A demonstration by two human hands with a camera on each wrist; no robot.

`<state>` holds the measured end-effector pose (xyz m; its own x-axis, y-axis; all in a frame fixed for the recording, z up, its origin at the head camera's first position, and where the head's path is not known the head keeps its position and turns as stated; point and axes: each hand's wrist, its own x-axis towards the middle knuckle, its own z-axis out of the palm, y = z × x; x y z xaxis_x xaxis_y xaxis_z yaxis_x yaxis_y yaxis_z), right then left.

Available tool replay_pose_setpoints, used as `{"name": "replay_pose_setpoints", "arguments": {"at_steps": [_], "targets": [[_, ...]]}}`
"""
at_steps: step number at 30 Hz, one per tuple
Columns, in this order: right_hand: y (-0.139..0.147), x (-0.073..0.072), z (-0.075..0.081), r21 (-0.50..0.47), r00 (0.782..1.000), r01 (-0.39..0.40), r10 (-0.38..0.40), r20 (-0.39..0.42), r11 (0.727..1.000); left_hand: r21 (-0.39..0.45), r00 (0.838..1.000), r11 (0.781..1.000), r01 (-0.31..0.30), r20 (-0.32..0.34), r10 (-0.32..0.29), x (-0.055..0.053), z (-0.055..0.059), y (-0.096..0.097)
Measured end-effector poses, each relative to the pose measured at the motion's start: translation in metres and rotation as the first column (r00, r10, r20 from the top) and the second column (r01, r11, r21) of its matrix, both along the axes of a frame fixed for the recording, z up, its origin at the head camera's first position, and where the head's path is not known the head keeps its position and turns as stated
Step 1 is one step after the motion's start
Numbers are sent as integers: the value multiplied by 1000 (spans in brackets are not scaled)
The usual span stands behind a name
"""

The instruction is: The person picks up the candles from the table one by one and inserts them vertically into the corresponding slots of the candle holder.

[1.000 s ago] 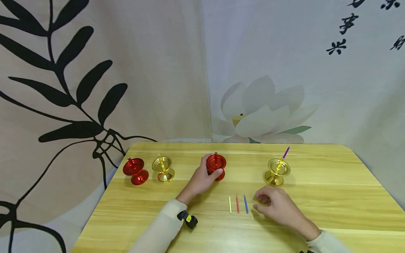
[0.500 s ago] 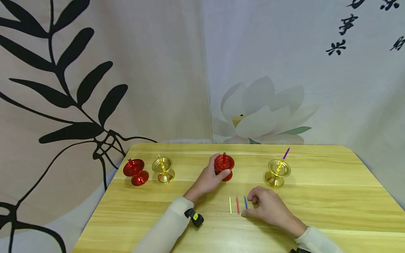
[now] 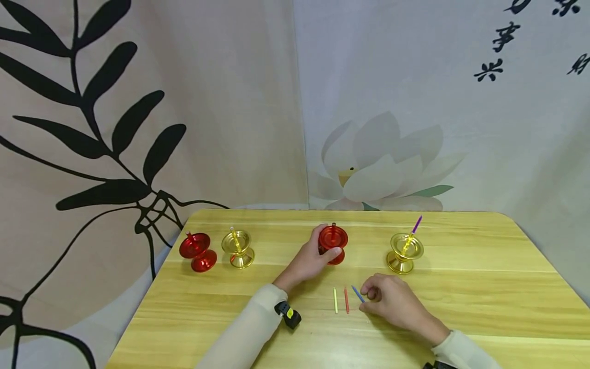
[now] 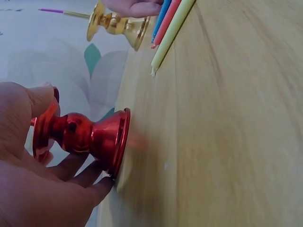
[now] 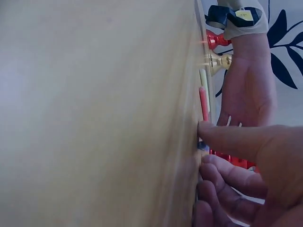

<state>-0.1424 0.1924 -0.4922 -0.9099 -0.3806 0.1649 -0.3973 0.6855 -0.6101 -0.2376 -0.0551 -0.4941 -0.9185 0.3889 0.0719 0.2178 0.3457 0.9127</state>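
My left hand (image 3: 308,260) grips a red metal candle holder (image 3: 333,237) from its left side, thumb at the front, fingers behind. In the left wrist view the holder's flared base (image 4: 112,142) is at the wooden surface. My right hand (image 3: 396,301) is low over the table, thumb and forefinger closed about the lower end of a blue candle (image 3: 357,293). That candle slants, its far end pointing left. In the right wrist view only a bit of blue shows between thumb and forefinger. A red candle (image 3: 346,300) and a pale yellow candle (image 3: 335,301) lie left of it.
A gold candle holder (image 3: 400,261) with a purple-tipped candle (image 3: 417,224) stands at the right. At the far left are another gold holder (image 3: 241,256) with a yellow stick in it and a red holder (image 3: 204,260). A printed curtain (image 3: 239,102) hangs behind the table (image 3: 484,287).
The left hand has slid the red candle holder to the right. The right hand has moved left to the blue candle and pinched it; the candle has swung from nearly straight to slanted.
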Motion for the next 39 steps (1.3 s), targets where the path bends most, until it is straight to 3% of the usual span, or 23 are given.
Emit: {"name": "replay_pose_setpoints", "arguments": {"at_steps": [8,15,20,30,39], "targets": [[4,-2,2,-8,999,-37,37,35,999,10,1000,1000,18,3,-18,0,1,5],[2,-4,4,45,999,-32,33,-16,998,14,1000,1000,27,-2,-27,0,2,7],[1,-7,6,42,1000,-17,17,-10,999,19,999,999,35,-1,-35,-1,2,9],[-4,-22,14,-104,995,64,-71,-64,993,20,999,999,41,1,-41,0,0,15],[-10,-39,27,-251,984,109,-140,-111,962,17,999,999,50,11,-50,2,3,21]]}}
